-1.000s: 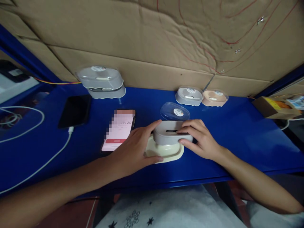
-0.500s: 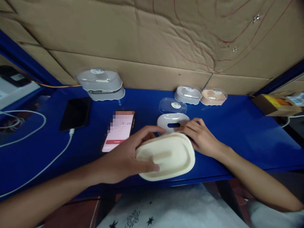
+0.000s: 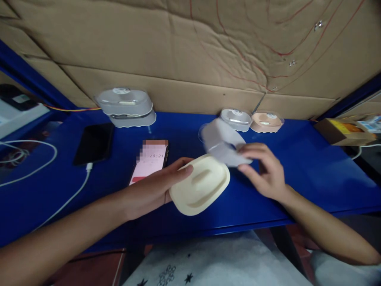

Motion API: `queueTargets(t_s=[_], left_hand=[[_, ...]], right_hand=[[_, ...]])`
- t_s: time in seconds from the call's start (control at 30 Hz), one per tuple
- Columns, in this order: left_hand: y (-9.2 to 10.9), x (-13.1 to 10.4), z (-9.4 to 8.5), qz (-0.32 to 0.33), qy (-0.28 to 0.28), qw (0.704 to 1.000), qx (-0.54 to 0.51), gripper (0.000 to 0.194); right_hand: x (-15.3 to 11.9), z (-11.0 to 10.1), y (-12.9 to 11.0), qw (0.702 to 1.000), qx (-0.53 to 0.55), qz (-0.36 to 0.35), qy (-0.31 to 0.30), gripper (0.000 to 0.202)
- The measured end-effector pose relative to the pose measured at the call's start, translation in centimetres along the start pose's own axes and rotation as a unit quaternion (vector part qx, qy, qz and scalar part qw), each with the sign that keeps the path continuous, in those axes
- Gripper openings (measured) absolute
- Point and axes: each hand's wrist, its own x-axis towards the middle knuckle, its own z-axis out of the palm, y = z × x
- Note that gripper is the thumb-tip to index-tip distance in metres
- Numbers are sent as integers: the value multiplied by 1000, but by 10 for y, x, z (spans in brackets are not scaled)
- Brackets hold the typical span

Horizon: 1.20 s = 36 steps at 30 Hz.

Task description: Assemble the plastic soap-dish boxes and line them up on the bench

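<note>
My left hand [image 3: 168, 184] grips a cream oval plastic base [image 3: 206, 188] by its left end, the thumb on its face and the fingers behind. The base is tilted above the front of the table and has a raised bar in its middle. Between the thumb and fingers of my right hand [image 3: 266, 172], a pale grey plastic shell [image 3: 220, 137] with a slot is held by its right edge, slightly blurred. Its lower edge overlaps the far edge of the cream base; I cannot tell whether they touch. Behind the shell, a clear lid [image 3: 202, 133] is mostly hidden.
On the blue table [image 3: 312, 171] lie a lit phone [image 3: 150, 159] and a dark phone [image 3: 94, 143] on a white cable [image 3: 80, 188]. Two stacked grey boxes [image 3: 127, 105], another grey box [image 3: 236, 119] and a peach box [image 3: 267, 122] stand against the cardboard wall [image 3: 133, 39].
My right hand has lifted the grey shell off the table and tipped it. My left hand has turned the cream base and shifted it slightly left, its thumb now at the upper edge.
</note>
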Motion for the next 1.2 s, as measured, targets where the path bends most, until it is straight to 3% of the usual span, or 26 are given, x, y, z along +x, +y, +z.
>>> queueTargets(t_s=[0.07,0.17,0.4,0.63,0.73,0.83,0.93,1.07,1.2], left_hand=[[-1,3,1,24,0,999,-21,55],[1,7,2,46,-4,998,-34,62],[-8,8,1,64,-59,996,-10,65],[-6,11,1,84,42,995,-21,49],[-4,13,1,77,61,994,-46,41],[-1,11,3,70,90,991,-73,33],[2,8,6,56,108,988,-99,31],[2,7,6,36,89,990,-101,34],[0,8,4,11,63,995,-82,34]], right_hand=[[-4,5,-11,987,-54,-115,-94,21],[-8,14,-22,968,-89,-167,-163,18],[-11,16,-14,973,-133,-114,-148,25],[-4,15,-7,968,-90,-97,-213,27],[9,14,15,984,-66,-31,-165,39],[20,16,47,986,-117,47,-109,47],[22,18,69,967,-192,45,-159,60],[16,20,65,956,-229,37,-178,64],[13,21,56,961,-200,76,-177,57]])
